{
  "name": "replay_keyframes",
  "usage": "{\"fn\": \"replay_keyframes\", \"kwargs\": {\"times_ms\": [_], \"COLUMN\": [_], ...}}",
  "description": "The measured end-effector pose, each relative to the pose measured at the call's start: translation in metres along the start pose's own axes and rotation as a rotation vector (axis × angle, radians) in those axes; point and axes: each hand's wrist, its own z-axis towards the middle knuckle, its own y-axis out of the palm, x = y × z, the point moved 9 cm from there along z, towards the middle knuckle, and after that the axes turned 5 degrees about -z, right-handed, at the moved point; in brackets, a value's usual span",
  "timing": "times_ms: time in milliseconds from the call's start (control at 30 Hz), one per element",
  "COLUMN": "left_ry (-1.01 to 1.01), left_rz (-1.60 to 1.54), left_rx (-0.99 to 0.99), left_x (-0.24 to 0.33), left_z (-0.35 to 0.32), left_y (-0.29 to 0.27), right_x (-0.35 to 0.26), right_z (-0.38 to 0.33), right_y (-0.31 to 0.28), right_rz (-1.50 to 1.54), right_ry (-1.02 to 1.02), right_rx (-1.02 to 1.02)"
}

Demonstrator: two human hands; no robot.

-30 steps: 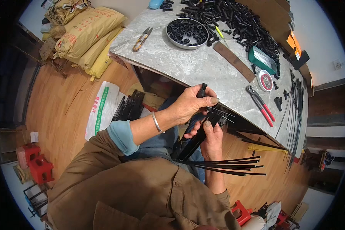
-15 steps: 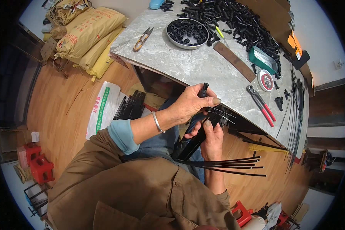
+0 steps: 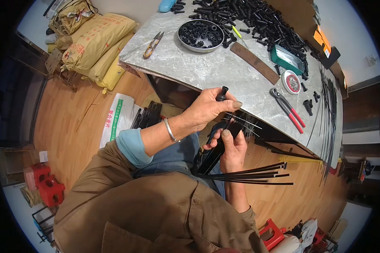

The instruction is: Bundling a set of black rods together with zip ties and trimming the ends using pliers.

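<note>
My left hand (image 3: 209,109) is closed on a black tubular plastic fitting (image 3: 223,92), whose flared end sticks up between thumb and fingers. Just below, thin dark rods (image 3: 250,123) fan out to the right; where they join the fitting is hidden. My right hand (image 3: 233,154) wraps round a bundle of long black strips (image 3: 213,163), thumb on one side and fingertips on the other. The bundle slants down toward my lap. From its lower end, several loose strip ends (image 3: 261,177) spread right, across my right wrist.
On the grey marbled table (image 3: 173,67) are scissors (image 3: 153,45), a round pan (image 3: 201,49) of black rings, heaped black fittings (image 3: 257,21), a rusty flat bar (image 3: 254,63), a green box (image 3: 288,60), a white bowl (image 3: 291,82) and red-handled cutters (image 3: 288,110). Yellow sacks (image 3: 99,40) are stacked left.
Both hands keep their grips. The loose strip ends have swung slightly upward. The table and its contents sit slightly shifted in the view.
</note>
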Motion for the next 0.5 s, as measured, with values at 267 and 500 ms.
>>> {"fn": "replay_keyframes", "kwargs": {"times_ms": [267,500], "left_ry": [-0.105,-0.166], "left_rz": [0.274,0.140], "left_rx": [0.000,0.065], "left_x": [-0.008,-0.013], "left_z": [-0.019,-0.038], "left_y": [-0.013,0.002], "right_x": [0.001,0.004], "right_z": [0.000,0.001], "right_y": [-0.015,-0.012], "right_rz": [0.030,0.028], "right_ry": [-0.014,0.006], "right_rx": [0.093,0.066]}}
